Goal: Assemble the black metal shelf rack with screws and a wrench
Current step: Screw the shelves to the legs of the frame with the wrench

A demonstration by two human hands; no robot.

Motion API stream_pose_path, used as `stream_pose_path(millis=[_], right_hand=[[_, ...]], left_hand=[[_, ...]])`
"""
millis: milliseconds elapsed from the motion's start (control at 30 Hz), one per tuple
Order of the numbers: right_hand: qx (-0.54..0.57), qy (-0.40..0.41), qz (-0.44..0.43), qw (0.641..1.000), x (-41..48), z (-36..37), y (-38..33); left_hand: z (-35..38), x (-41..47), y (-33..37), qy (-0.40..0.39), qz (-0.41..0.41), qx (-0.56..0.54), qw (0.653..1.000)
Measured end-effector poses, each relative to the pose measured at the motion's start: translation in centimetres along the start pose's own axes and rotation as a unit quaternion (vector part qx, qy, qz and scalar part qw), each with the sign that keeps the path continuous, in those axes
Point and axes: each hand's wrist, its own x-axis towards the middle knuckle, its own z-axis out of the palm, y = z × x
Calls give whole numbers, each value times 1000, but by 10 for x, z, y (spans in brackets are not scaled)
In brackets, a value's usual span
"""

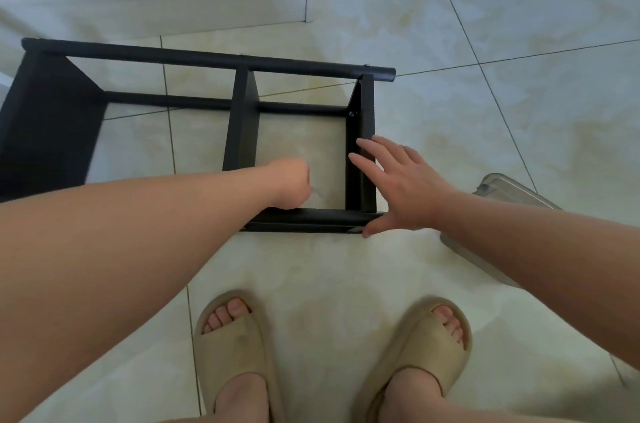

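The rack (207,58) lies largely framed; left hand (291,180) clenches a thin silvery tool (317,194); right hand (398,183) spreads flat on its end panel (367,103); tightening likely remains.

I can read no words, numbers, brand marks or signs anywhere in front of me. The black metal rack (207,59) and my tan slippers (239,343) show only plain surfaces, with no legible marking on them.
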Motion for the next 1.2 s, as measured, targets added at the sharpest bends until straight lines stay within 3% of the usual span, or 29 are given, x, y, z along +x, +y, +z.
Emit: stream_pose_path(millis=[200, 400, 600, 867, 1200], right_hand=[[-17, -25, -43, 999, 23, 9, 13], [18, 54, -77, 995, 32, 28, 19], [12, 70, -87, 994, 31, 31, 20], [4, 96, -87, 992, 35, 32, 20], [8, 92, -81, 992, 33, 36, 22]], left_hand=[[2, 39, 4, -1, 48, -198, 979], [21, 56, -3, 15, 73, -255, 964], [34, 52, 7, -1, 84, -339, 937], [28, 56, 14, -99, 10, -577, 811], [31, 60, 31, -62, -37, -557, 828]])
